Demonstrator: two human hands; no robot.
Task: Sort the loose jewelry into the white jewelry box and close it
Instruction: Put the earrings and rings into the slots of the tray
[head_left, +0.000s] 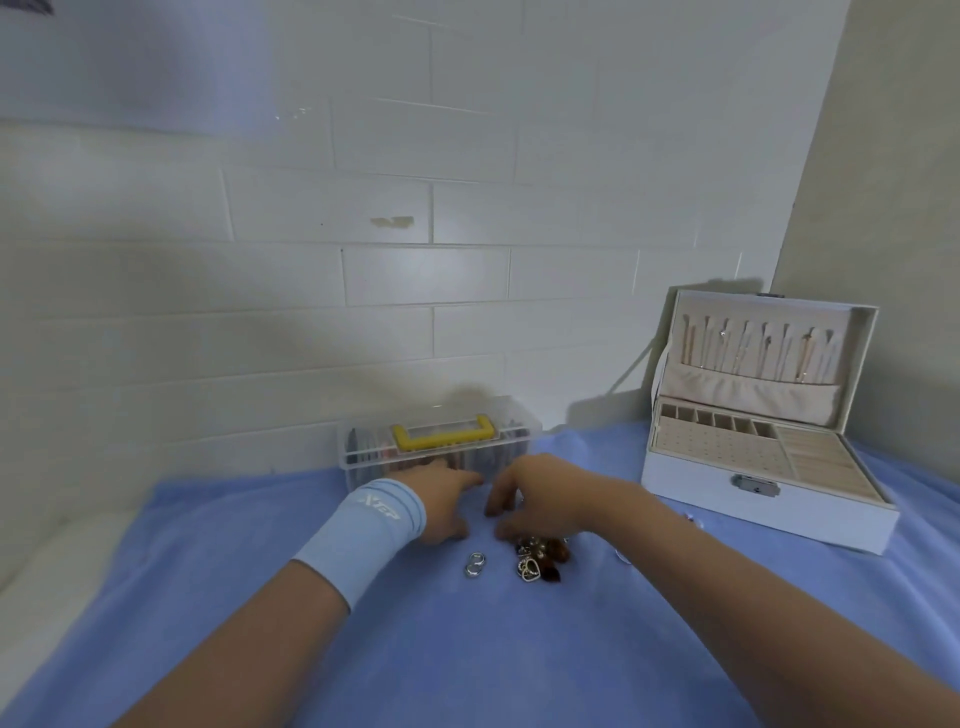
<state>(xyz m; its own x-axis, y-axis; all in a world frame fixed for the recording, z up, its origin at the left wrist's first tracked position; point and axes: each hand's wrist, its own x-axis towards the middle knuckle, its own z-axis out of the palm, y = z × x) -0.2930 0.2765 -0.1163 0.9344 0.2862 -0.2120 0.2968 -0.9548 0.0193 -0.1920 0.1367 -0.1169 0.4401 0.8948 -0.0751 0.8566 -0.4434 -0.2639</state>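
The white jewelry box (748, 506) stands open at the right, its lid upright and its beige compartments showing. A small heap of gold and brown jewelry (540, 558) lies on the blue cloth (467, 649) in the middle. Two silver rings (475, 564) lie just left of the heap. My right hand (535, 493) hovers over the far side of the heap, fingers curled down toward it; whether it holds a piece is hidden. My left hand (441, 499), with a light blue wristband, rests on the cloth beside the right hand, its fingers extended.
A clear plastic case with a yellow handle (441, 436) sits against the tiled wall behind my hands. Small clear pieces (621, 556) lie on the cloth between the heap and the box. The cloth drops off at the left.
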